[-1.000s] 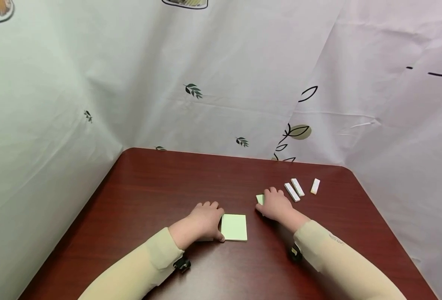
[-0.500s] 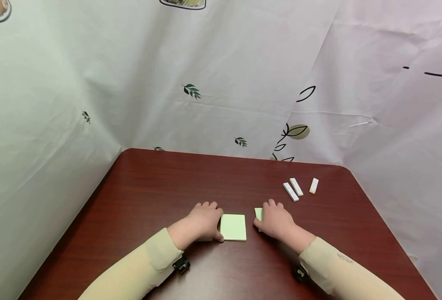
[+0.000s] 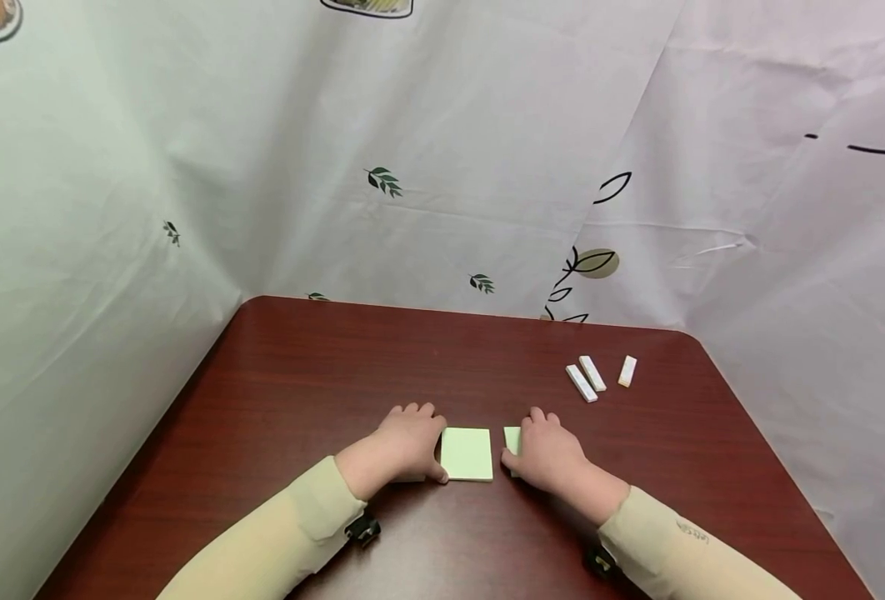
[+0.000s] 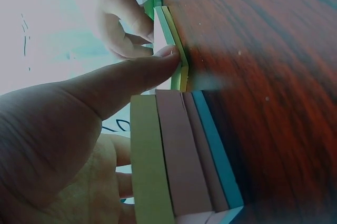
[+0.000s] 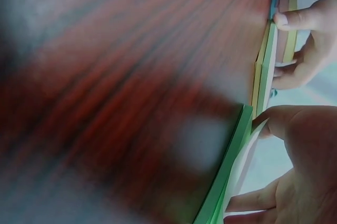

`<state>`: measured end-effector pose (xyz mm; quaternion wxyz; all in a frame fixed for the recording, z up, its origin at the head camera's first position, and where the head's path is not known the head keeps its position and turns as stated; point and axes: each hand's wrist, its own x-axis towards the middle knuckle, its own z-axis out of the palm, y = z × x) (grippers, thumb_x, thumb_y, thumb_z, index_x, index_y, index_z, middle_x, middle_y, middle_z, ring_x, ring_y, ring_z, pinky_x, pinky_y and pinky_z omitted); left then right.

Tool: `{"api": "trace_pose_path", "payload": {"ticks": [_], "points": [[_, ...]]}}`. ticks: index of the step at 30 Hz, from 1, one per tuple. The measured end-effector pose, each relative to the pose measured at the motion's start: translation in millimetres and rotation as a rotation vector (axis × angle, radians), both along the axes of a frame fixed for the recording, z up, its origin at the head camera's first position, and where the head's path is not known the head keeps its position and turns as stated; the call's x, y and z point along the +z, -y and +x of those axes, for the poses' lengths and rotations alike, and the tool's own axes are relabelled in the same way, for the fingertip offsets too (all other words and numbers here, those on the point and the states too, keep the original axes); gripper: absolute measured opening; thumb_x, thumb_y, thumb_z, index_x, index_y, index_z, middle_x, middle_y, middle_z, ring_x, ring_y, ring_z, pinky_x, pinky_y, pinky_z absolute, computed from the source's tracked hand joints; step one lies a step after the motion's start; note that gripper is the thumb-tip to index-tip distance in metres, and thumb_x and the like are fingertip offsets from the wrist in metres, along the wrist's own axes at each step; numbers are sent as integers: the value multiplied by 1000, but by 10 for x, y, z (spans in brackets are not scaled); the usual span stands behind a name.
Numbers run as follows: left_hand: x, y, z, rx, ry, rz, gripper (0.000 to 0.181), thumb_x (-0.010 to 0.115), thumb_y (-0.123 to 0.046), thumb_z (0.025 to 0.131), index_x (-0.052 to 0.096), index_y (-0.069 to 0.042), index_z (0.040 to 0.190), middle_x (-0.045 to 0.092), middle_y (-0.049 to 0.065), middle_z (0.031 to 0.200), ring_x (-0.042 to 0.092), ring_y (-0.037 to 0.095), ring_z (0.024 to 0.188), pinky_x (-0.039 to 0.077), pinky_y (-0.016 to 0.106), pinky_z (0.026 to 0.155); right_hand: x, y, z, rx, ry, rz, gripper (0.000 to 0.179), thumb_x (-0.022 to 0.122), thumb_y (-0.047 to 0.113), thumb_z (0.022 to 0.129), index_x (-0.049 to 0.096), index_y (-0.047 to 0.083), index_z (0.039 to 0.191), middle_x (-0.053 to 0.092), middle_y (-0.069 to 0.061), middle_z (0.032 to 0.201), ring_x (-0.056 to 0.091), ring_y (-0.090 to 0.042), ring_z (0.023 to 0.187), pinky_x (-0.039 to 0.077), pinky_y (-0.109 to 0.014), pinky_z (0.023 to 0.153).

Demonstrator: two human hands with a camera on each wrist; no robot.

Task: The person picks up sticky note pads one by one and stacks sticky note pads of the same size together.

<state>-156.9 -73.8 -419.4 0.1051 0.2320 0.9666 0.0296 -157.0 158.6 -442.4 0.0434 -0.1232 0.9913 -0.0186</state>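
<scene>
A pale green-topped sticky note pad lies at the table's centre, with a yellow layer beneath its green one in the wrist views. My left hand holds its left end, thumb on the near edge and fingers at the far one. Under the left palm sits a stack of yellow, pink and blue sticky note pads, mostly hidden in the head view. Just right of the centre pad, my right hand grips a green sticky note pad between thumb and fingers. A narrow gap separates these two pads in the head view.
Three small white bars lie toward the back right of the dark red table. A pale printed curtain hangs behind and beside the table. A dark wrist camera hangs under the left cuff.
My right hand has drawn the green pad nearer and slightly left, from beside the white bars to alongside the centre pad. My left hand has stayed in place.
</scene>
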Motion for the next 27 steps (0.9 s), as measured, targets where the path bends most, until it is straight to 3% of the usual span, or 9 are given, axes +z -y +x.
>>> {"api": "trace_pose_path", "payload": {"ticks": [8, 12, 20, 27], "points": [[-5, 8, -8, 2, 9, -8, 66, 82, -60, 69, 65, -16, 114, 56, 3, 106, 54, 25, 98, 43, 44, 87, 31, -11, 3, -11, 18, 6, 66, 63, 51, 88, 62, -6, 119, 56, -18, 122, 54, -35, 107, 52, -50, 79], [-3, 4, -3, -3, 5, -11, 65, 82, -60, 68, 65, -16, 112, 56, 3, 104, 53, 25, 96, 43, 43, 86, 55, -88, -8, 10, 43, -48, 63, 62, 48, 91, 60, -4, 126, 57, -17, 128, 54, -36, 116, 49, -51, 88], [2, -3, 2, -1, 7, -11, 66, 82, -60, 68, 65, -16, 113, 57, 3, 106, 54, 25, 97, 43, 43, 86, 110, -340, -99, 139, 54, -155, 49, 67, 32, 89, 62, 0, 126, 57, -15, 128, 55, -34, 120, 48, -49, 93], [0, -2, 1, -4, -2, -15, 66, 82, -60, 69, 65, -16, 115, 57, 3, 107, 54, 25, 98, 43, 43, 86, 160, -544, -172, 250, 119, -175, 56, 74, 33, 85, 60, 2, 129, 56, -13, 127, 54, -30, 117, 48, -46, 91]]}}
